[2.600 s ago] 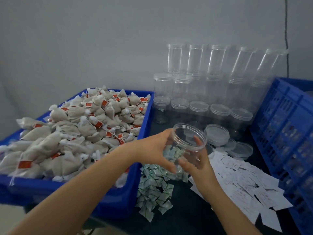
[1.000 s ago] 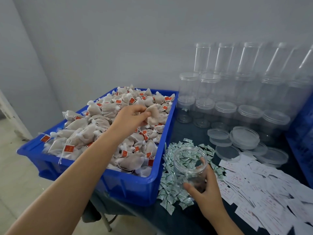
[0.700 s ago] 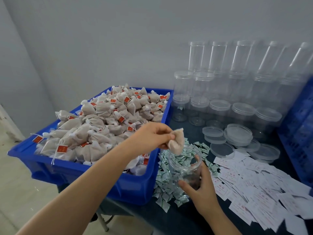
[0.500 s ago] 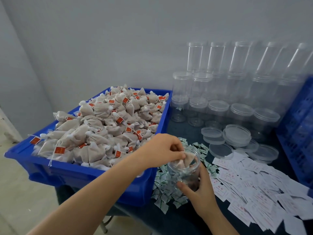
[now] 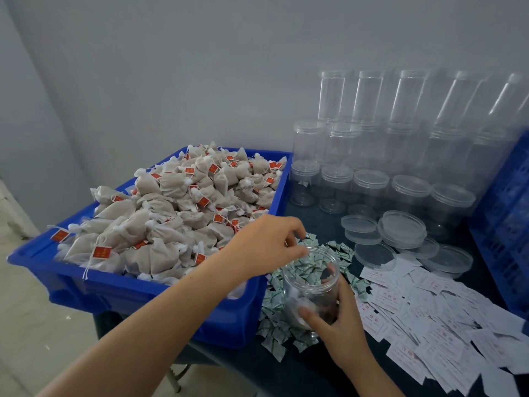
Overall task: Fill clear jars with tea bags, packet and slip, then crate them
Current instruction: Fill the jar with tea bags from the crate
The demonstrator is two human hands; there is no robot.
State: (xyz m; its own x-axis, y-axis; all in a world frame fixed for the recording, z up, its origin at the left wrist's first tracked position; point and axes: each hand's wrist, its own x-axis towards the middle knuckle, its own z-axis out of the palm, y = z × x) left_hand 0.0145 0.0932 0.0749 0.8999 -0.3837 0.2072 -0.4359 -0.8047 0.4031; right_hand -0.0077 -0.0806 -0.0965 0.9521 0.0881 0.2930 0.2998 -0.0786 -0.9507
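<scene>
Two bare forearms are seen, no sleeves reaching into view; left hand (image 5: pixel 266 245) and right hand (image 5: pixel 342 325) are uncovered, without gloves; no rings, watch or bands are worn on the visible wrists or fingers; fingernails are kept short and unpainted where seen

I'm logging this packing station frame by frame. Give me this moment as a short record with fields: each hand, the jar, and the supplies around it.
left hand: above jar mouth, fingers loosely curled, holding nothing
right hand: grips jar
jar: open, upright, tea bag inside
bin: heaped with tea bags, left of jar
packets: scattered round jar
slips: spread to the right
lids: loose, behind slips
</scene>
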